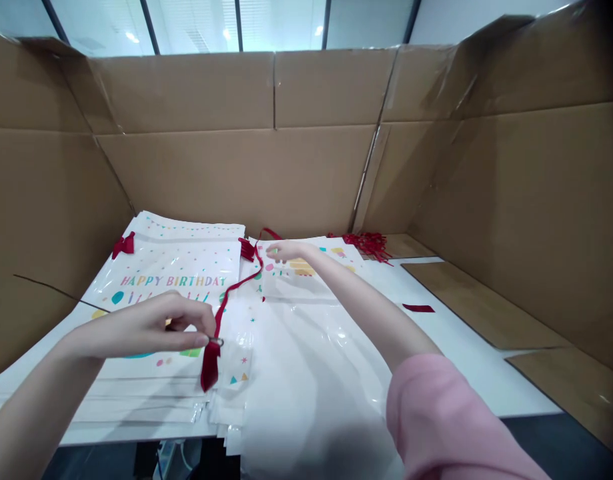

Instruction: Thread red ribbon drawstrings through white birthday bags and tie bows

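Note:
My left hand pinches a thin wire with a small looped end between thumb and forefinger. A dark red ribbon passes at that loop. Its cut tail hangs below, while the rest curves up and away toward the back. My right hand reaches across to the far side, just right of the ribbon, with its fingers loosely apart. Left of those fingertips lies a small bunch of red ribbon pieces. Beneath both hands are white plastic bags printed HAPPY BIRTHDAY.
Tall cardboard walls enclose the white table at the back and sides. A red ribbon bow rests at the left. Thin red strands lie at the back right, and a short red strip lies right of my forearm.

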`<action>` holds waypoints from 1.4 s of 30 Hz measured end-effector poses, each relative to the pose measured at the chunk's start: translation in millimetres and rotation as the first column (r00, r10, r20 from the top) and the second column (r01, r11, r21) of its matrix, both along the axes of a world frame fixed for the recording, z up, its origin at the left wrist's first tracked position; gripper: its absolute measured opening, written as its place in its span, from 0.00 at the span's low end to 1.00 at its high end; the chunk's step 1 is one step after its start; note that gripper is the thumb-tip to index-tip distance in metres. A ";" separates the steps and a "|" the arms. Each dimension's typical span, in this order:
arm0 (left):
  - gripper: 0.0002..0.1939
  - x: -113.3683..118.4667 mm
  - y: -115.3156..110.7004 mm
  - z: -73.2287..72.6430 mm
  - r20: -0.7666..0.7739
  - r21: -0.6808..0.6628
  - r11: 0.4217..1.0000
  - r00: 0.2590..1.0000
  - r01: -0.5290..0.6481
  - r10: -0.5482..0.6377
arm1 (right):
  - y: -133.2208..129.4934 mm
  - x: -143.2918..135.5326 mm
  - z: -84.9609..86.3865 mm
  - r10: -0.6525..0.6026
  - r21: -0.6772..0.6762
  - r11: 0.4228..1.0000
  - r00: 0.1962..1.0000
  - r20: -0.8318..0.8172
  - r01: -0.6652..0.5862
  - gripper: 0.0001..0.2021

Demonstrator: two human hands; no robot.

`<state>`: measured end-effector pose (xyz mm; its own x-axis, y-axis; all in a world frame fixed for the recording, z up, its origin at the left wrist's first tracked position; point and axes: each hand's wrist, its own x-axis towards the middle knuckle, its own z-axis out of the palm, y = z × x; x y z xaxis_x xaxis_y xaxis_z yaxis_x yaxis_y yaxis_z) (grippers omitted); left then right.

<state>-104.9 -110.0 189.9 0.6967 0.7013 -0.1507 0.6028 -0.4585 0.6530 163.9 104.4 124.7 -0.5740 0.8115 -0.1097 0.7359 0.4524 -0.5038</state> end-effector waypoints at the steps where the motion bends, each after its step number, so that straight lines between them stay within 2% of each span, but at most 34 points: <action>1: 0.21 4.1 12.4 -9.0 0.000 -0.026 1.000 1.000 -0.005 0.005 | -1.8 2.4 -13.0 0.025 -0.043 0.999 0.999 0.031 -0.024 0.14; 4: 0.21 19.9 52.9 -34.6 -0.007 -0.120 0.993 1.000 -0.013 0.012 | -5.1 2.4 -41.9 0.083 -0.092 0.993 0.993 0.087 -0.075 0.10; 10: 0.12 49.9 137.1 -65.6 -0.122 -0.373 0.927 0.988 0.045 -0.097 | -6.5 -22.6 -75.8 0.157 0.073 0.984 0.985 0.072 -0.162 0.10; 12: 0.10 56.8 157.4 -75.8 -0.142 -0.408 0.912 0.984 0.045 -0.112 | -8.3 -30.9 -84.7 0.205 0.103 0.972 0.976 0.071 -0.212 0.11; 15: 0.09 63.0 176.4 -91.6 -0.164 -0.434 0.900 0.981 0.024 -0.105 | -11.3 -38.7 -93.8 0.254 0.152 0.953 0.965 0.068 -0.262 0.12; 18: 0.08 65.1 183.9 -102.7 -0.166 -0.447 0.895 0.981 0.017 -0.102 | -12.3 -41.5 -96.1 0.281 0.220 0.929 0.954 0.103 -0.297 0.12; 22: 0.10 63.8 184.8 -106.6 -0.149 -0.468 0.883 0.983 0.026 -0.108 | -12.1 -41.3 -91.5 0.293 0.230 0.921 0.948 0.124 -0.315 0.13; 31: 0.12 63.7 186.0 -114.5 -0.096 -0.447 0.894 0.991 0.040 -0.092 | -4.6 -31.3 -87.6 0.292 -0.011 0.956 0.949 0.117 -0.293 0.09; 37: 0.08 65.5 186.6 -119.8 -0.117 -0.425 0.904 0.988 0.039 -0.097 | 0.2 -27.2 -90.0 0.298 -0.096 0.953 0.948 0.110 -0.288 0.08; 42: 0.09 67.3 185.8 -124.3 -0.158 -0.377 0.926 0.984 0.013 -0.079 | -1.2 -29.0 -92.0 0.315 -0.113 0.947 0.940 0.131 -0.301 0.10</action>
<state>-37.6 75.8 65.6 0.6686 0.5390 -0.5123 0.7022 -0.2308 0.6735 134.9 103.2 32.7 -0.7666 0.5800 -0.2755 0.6359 0.6264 -0.4509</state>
